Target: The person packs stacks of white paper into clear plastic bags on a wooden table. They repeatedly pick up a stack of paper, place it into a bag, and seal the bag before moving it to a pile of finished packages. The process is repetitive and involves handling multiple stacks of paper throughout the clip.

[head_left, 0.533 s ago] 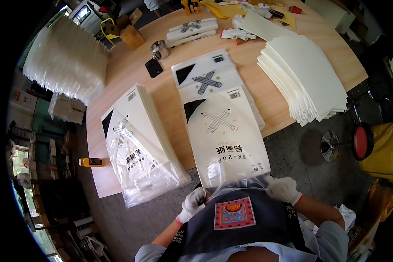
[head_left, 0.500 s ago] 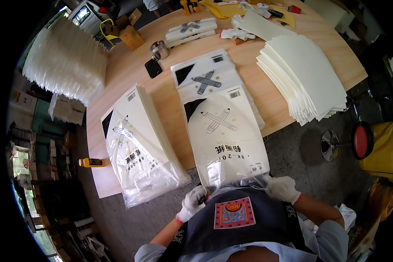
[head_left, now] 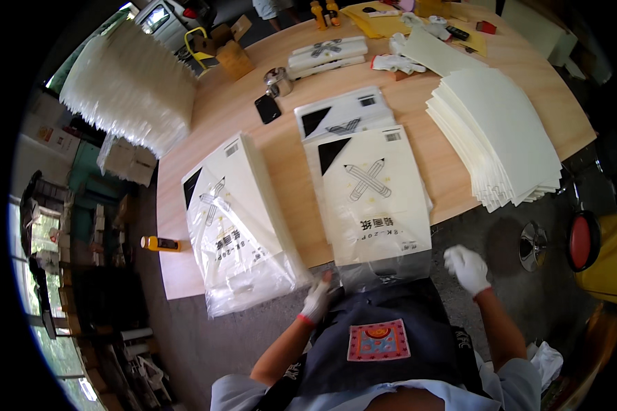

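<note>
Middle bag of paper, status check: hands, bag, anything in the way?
Left hand near middle bag of paper, contact unclear; right hand off to its right. Bag overhanging table edge. Bag stack at left, close to left hand.

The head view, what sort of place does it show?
Probably a packing workshop: loose cream sheets and bagged paper lie stacked on a big wooden table, with a tall pile of translucent plastic at the left.
</note>
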Action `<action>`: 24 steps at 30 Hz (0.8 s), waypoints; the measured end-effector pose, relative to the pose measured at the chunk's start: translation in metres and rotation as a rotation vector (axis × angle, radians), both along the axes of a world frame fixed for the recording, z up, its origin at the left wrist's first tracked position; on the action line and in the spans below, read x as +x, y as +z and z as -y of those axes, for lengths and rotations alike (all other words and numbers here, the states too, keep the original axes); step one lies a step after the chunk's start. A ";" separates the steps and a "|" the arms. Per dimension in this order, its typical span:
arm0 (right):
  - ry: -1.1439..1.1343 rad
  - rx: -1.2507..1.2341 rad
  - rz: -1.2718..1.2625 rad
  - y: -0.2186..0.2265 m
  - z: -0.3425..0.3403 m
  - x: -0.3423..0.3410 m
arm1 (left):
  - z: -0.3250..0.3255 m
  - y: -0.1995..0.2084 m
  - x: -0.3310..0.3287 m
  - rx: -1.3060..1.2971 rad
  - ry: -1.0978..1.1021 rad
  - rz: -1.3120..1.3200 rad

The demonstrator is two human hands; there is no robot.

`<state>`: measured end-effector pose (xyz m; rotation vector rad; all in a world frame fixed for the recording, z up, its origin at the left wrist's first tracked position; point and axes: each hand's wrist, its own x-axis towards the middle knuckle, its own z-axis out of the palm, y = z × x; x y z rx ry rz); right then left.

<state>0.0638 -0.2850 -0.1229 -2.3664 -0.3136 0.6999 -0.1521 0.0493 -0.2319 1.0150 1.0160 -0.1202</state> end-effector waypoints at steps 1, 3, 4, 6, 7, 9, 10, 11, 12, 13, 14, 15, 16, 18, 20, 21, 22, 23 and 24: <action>-0.090 -0.020 0.063 -0.008 -0.011 0.009 | 0.005 -0.019 0.015 -0.118 0.036 -0.061; -0.246 0.246 -0.227 -0.079 -0.016 0.022 | 0.031 0.047 0.053 0.352 -0.138 0.197; -0.181 0.362 -0.306 -0.078 -0.031 0.019 | 0.033 0.085 0.060 0.471 -0.147 0.304; -0.130 0.768 -0.603 -0.085 -0.068 0.006 | 0.024 0.144 0.057 0.810 -0.220 0.377; -0.020 0.835 -0.713 -0.070 -0.089 -0.003 | 0.021 0.175 0.051 0.766 -0.132 0.448; -0.063 0.986 -0.964 -0.044 -0.145 -0.018 | -0.001 0.201 0.024 0.987 -0.050 0.567; 0.017 1.010 -1.030 -0.051 -0.175 -0.015 | -0.006 0.220 0.019 0.805 0.239 0.665; 0.090 0.978 -1.068 -0.043 -0.206 -0.014 | -0.020 0.231 0.010 0.791 0.404 0.684; 0.163 0.946 -1.100 -0.036 -0.237 -0.011 | -0.034 0.242 0.002 0.781 0.565 0.706; 0.226 0.861 -1.091 -0.012 -0.266 -0.011 | -0.061 0.246 -0.011 0.947 0.606 0.664; 0.267 0.883 -0.985 0.011 -0.294 -0.018 | -0.092 0.241 -0.027 1.095 0.624 0.611; 0.313 0.904 -0.884 0.027 -0.317 -0.028 | -0.122 0.230 -0.045 1.246 0.645 0.550; 0.285 0.883 -0.856 0.019 -0.335 -0.038 | -0.143 0.218 -0.061 1.168 0.617 0.421; 0.225 0.737 -0.652 -0.034 -0.368 -0.037 | -0.175 0.193 -0.079 1.010 0.523 0.189; 0.271 0.637 -0.580 -0.011 -0.368 -0.049 | -0.191 0.139 -0.119 1.089 0.402 0.058; 0.231 0.684 -0.570 -0.028 -0.367 -0.051 | -0.198 0.123 -0.124 1.135 0.344 0.056; 0.252 0.737 -0.663 -0.019 -0.353 -0.059 | -0.191 0.116 -0.117 1.163 0.444 0.068; 0.267 0.795 -0.753 -0.007 -0.333 -0.068 | -0.180 0.107 -0.108 1.072 0.791 0.159; 0.277 0.859 -0.835 0.014 -0.311 -0.073 | -0.167 0.099 -0.095 0.953 1.128 0.252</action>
